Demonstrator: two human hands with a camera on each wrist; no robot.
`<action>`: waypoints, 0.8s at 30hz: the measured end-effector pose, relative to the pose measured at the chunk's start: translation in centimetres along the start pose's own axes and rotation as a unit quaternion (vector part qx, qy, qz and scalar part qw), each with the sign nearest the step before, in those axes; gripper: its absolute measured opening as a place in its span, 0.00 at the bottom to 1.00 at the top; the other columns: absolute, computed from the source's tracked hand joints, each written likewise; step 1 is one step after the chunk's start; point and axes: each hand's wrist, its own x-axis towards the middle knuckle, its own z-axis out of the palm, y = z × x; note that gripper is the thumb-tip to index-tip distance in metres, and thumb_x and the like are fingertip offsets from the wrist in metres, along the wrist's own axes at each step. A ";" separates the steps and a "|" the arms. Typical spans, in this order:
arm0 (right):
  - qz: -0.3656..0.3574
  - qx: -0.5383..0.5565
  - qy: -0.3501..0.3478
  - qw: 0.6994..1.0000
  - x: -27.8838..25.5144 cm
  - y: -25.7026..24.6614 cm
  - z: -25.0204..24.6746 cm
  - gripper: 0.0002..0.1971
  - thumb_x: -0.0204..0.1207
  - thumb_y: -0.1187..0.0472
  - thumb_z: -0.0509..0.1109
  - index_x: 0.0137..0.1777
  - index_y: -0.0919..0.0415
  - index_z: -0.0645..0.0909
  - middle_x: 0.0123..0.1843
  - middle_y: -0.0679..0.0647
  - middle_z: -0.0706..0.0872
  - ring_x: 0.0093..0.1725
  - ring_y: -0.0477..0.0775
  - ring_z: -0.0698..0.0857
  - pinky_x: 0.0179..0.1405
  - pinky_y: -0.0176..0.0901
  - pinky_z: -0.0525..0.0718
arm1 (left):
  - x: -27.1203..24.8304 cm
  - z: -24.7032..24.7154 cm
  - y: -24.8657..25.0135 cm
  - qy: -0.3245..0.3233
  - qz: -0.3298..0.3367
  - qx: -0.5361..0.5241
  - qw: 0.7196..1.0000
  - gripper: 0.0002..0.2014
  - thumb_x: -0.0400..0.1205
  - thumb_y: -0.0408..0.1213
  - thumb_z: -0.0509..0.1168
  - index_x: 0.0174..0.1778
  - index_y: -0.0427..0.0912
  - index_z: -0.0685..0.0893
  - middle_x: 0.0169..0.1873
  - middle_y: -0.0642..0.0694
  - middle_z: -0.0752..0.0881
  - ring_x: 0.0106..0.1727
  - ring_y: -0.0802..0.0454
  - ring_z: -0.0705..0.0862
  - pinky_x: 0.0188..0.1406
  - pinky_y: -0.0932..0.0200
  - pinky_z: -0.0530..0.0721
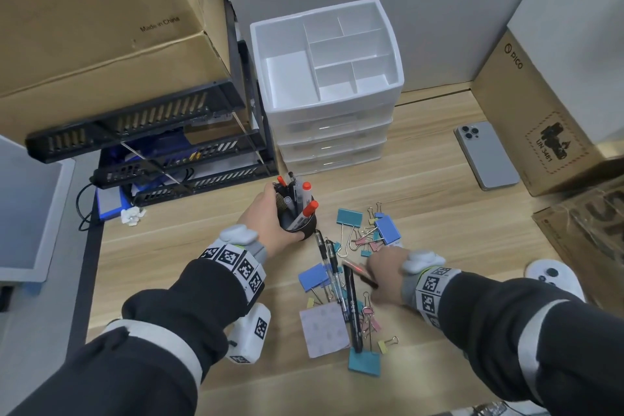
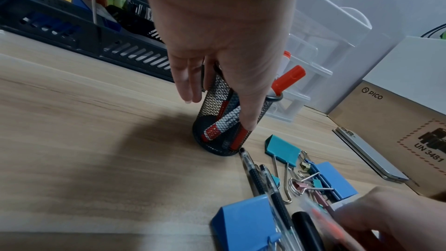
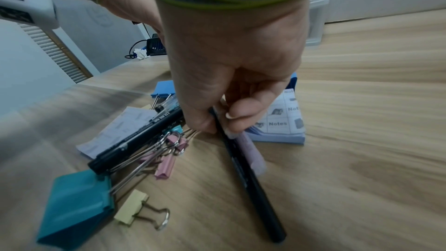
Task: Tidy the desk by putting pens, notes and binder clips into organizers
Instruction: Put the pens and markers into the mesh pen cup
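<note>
Two hands engaged | left hand (image 1: 270,221) wraps mesh pen cup (image 1: 300,213), upright on desk (image 1: 439,213) | right hand (image 1: 385,275) pinches two pens (image 3: 243,165) beside binder clips (image 1: 371,230).

Mesh pen cup (image 1: 308,230): 1, gripped by the left hand (image 1: 266,223).
Red-capped markers (image 1: 306,186) in the cup: 3; the darker pens beside them cannot be counted.
Clear gel pens (image 1: 320,246) on the desk (image 1: 439,213): 2.
Black marker (image 1: 353,307) on the desk: 1.
Held pens (image 3: 244,171), pinched in the right hand (image 1: 385,277): 2 (1 black, 1 pale).
Large binder clips (image 1: 349,216): 4 (2 blue, 2 teal).
Small binder clips (image 1: 366,241): pink and yellow, tangled; count not readable.
Note pads (image 1: 324,328): 2.
White organizer (image 1: 395,84): 1, top tray of 6 compartments.
Phone (image 1: 486,155): 1.
</note>
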 end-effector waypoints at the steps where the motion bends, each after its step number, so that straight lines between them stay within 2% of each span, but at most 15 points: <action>1: 0.002 0.011 0.008 1.000 0.2 -0.1 0.1 0.08 0.71 0.52 0.69 0.45 0.55 0.83 0.38 0.48 0.84 0.36 0.52 0.84 0.44 0.46 0.87 | 0.0 0.0 0.0 -0.003 0.000 -0.001 1.000 0.42 0.60 0.55 0.82 0.66 0.50 0.70 0.54 0.55 0.82 0.47 0.57 0.78 0.41 0.59 0.76; 3: -0.005 0.024 0.032 0.999 0.3 -0.1 0.2 0.09 0.70 0.50 0.68 0.41 0.55 0.80 0.39 0.51 0.83 0.36 0.54 0.84 0.45 0.48 0.88 | 0.0 -0.1 0.1 -0.006 0.001 0.000 1.000 0.42 0.61 0.55 0.82 0.66 0.49 0.70 0.53 0.56 0.81 0.47 0.56 0.78 0.42 0.59 0.76; 4: -0.009 0.033 0.044 0.998 0.2 -0.1 0.2 0.09 0.70 0.50 0.67 0.41 0.56 0.80 0.39 0.51 0.83 0.36 0.55 0.83 0.43 0.46 0.86 | 0.1 -0.1 0.0 -0.007 0.001 -0.002 1.000 0.42 0.61 0.55 0.82 0.67 0.49 0.70 0.52 0.57 0.81 0.47 0.57 0.78 0.42 0.59 0.77; 6: -0.026 0.062 0.061 0.996 0.0 0.2 0.0 0.09 0.73 0.51 0.66 0.43 0.57 0.81 0.38 0.52 0.84 0.34 0.55 0.84 0.33 0.40 0.80 | 0.1 -0.1 0.0 -0.009 -0.001 -0.001 1.000 0.42 0.61 0.56 0.82 0.67 0.50 0.69 0.51 0.58 0.81 0.47 0.57 0.79 0.42 0.59 0.79; 8: -0.042 0.114 0.076 0.990 0.0 0.2 -0.2 0.08 0.74 0.52 0.65 0.42 0.56 0.80 0.36 0.52 0.85 0.34 0.54 0.84 0.28 0.40 0.78 | 0.2 0.0 -0.1 -0.006 -0.004 0.007 1.000 0.42 0.60 0.57 0.81 0.66 0.51 0.70 0.50 0.58 0.83 0.46 0.57 0.81 0.42 0.58 0.82; 9: -0.047 0.143 0.079 0.985 0.0 0.1 -0.2 0.08 0.74 0.53 0.65 0.42 0.57 0.81 0.37 0.53 0.86 0.35 0.55 0.86 0.30 0.42 0.81 | 0.1 -0.1 0.0 -0.009 -0.008 0.003 1.000 0.41 0.60 0.57 0.81 0.65 0.51 0.70 0.49 0.59 0.83 0.45 0.59 0.82 0.40 0.60 0.82; 11: -0.053 0.183 0.075 0.979 0.4 -0.5 0.0 0.11 0.75 0.53 0.66 0.44 0.60 0.83 0.39 0.54 0.87 0.40 0.56 0.89 0.37 0.46 0.86 | 0.3 -0.1 0.0 -0.023 -0.013 -0.008 1.000 0.37 0.63 0.51 0.83 0.61 0.50 0.70 0.44 0.61 0.82 0.37 0.71 0.81 0.30 0.72 0.78; 12: -0.053 0.187 0.071 0.978 0.5 -0.8 0.2 0.13 0.77 0.50 0.67 0.45 0.62 0.83 0.38 0.55 0.86 0.40 0.57 0.89 0.38 0.46 0.85 | 0.5 -0.1 0.0 -0.034 -0.019 -0.016 0.999 0.35 0.65 0.47 0.83 0.60 0.50 0.69 0.43 0.61 0.81 0.34 0.73 0.79 0.28 0.77 0.75; 13: -0.050 0.183 0.070 0.979 0.7 -1.2 0.4 0.17 0.77 0.46 0.69 0.43 0.62 0.83 0.37 0.54 0.84 0.38 0.57 0.87 0.38 0.47 0.85 | 0.5 -0.2 0.0 -0.035 -0.019 -0.013 0.999 0.35 0.65 0.46 0.83 0.61 0.50 0.69 0.43 0.60 0.81 0.34 0.72 0.79 0.29 0.78 0.74; 15: -0.038 0.172 0.069 0.982 1.1 -1.8 0.8 0.21 0.76 0.40 0.69 0.39 0.60 0.80 0.35 0.54 0.82 0.33 0.55 0.82 0.37 0.46 0.84 | 0.5 -0.2 0.0 -0.021 -0.016 0.001 1.000 0.40 0.61 0.54 0.83 0.64 0.51 0.69 0.45 0.60 0.83 0.38 0.66 0.80 0.33 0.68 0.77; 17: -0.027 0.189 0.056 0.980 1.4 -2.3 1.0 0.20 0.76 0.41 0.70 0.38 0.58 0.78 0.34 0.53 0.80 0.32 0.53 0.80 0.33 0.44 0.81 | 0.5 0.0 -0.3 -0.018 -0.013 0.012 1.000 0.42 0.60 0.60 0.81 0.65 0.53 0.68 0.45 0.61 0.84 0.39 0.64 0.81 0.34 0.64 0.78; 19: -0.017 0.216 0.039 0.975 1.6 -2.6 1.1 0.17 0.76 0.44 0.71 0.39 0.58 0.76 0.34 0.52 0.78 0.33 0.53 0.78 0.29 0.41 0.77 | 0.4 0.2 -0.2 -0.022 -0.021 -0.012 0.999 0.41 0.60 0.58 0.82 0.64 0.54 0.68 0.46 0.62 0.86 0.38 0.71 0.81 0.32 0.68 0.76; 21: -0.012 0.248 0.028 0.968 1.6 -2.6 1.0 0.15 0.75 0.48 0.72 0.42 0.59 0.75 0.36 0.53 0.77 0.34 0.53 0.77 0.29 0.40 0.74 | 0.3 0.1 -0.1 -0.013 -0.015 -0.019 1.000 0.38 0.62 0.56 0.82 0.61 0.56 0.67 0.42 0.67 0.82 0.36 0.77 0.77 0.30 0.74 0.71; 23: -0.015 0.289 0.030 0.957 1.6 -2.2 0.7 0.14 0.74 0.48 0.71 0.43 0.60 0.77 0.39 0.54 0.81 0.36 0.54 0.80 0.32 0.42 0.78 | 0.1 -0.2 0.1 -0.008 -0.011 -0.015 1.000 0.38 0.62 0.57 0.82 0.61 0.55 0.68 0.41 0.67 0.79 0.37 0.73 0.77 0.30 0.73 0.71; 24: -0.025 0.313 0.033 0.949 1.6 -1.9 0.5 0.14 0.74 0.48 0.71 0.43 0.60 0.78 0.39 0.55 0.82 0.35 0.54 0.81 0.34 0.44 0.80 | 0.2 -0.1 0.1 -0.005 -0.008 -0.007 1.000 0.39 0.62 0.58 0.82 0.63 0.53 0.69 0.44 0.65 0.81 0.40 0.67 0.80 0.32 0.69 0.73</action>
